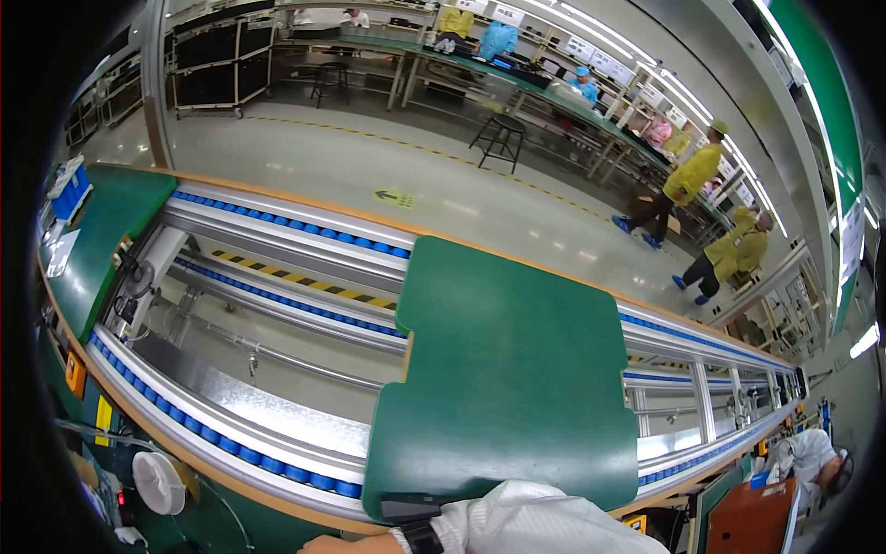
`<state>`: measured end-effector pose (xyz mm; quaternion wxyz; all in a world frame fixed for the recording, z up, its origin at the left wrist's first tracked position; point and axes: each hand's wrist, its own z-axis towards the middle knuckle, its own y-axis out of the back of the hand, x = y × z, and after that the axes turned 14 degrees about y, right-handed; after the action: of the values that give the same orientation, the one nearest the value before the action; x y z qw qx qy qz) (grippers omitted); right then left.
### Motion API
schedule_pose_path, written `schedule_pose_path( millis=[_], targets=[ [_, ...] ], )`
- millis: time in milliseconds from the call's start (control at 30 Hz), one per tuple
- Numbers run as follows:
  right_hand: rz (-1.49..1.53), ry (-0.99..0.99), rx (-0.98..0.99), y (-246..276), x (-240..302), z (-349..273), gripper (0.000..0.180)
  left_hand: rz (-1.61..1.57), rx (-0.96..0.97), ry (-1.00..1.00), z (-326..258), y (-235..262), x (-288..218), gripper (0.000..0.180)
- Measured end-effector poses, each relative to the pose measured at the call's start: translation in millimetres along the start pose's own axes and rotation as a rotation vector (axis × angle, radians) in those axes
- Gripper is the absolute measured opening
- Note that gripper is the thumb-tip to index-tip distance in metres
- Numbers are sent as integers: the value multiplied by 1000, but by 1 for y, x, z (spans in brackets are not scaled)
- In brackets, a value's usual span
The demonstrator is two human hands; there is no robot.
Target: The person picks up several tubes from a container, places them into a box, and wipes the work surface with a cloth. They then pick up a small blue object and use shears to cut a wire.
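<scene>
My left hand [346,546] shows only as a strip at the lower edge; its fingers are cut off, so what they do cannot be seen. A black band [422,537] circles the wrist below a white striped sleeve [544,522]. That arm lies across the near edge of a large green board [512,369], which bridges the conveyor rails. A dark flat object [406,508] sits at the board's near left corner, partly covered by the sleeve. My right hand is out of view.
Blue rollers [231,448] line the metal conveyor rails. A white tub [159,483] stands at lower left, and a blue bin [69,189] on the far-left green surface. A person in white [803,466] leans at lower right. Two people in yellow walk beyond the conveyor; a black stool [500,138] stands there.
</scene>
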<state>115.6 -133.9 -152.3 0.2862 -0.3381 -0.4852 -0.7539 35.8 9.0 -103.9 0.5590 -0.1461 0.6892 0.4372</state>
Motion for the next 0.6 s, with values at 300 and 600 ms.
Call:
schedule_pose_path(
  millis=[300, 600],
  targets=[
    [-53, -23, 32, -9, -1, 7, 15, -43, 25, 60, -6, -6, 9, 21],
    [-46, -15, 49, -9, -1, 13, 15, -118, 71, 92, -13, -7, 26, 21]
  ],
)
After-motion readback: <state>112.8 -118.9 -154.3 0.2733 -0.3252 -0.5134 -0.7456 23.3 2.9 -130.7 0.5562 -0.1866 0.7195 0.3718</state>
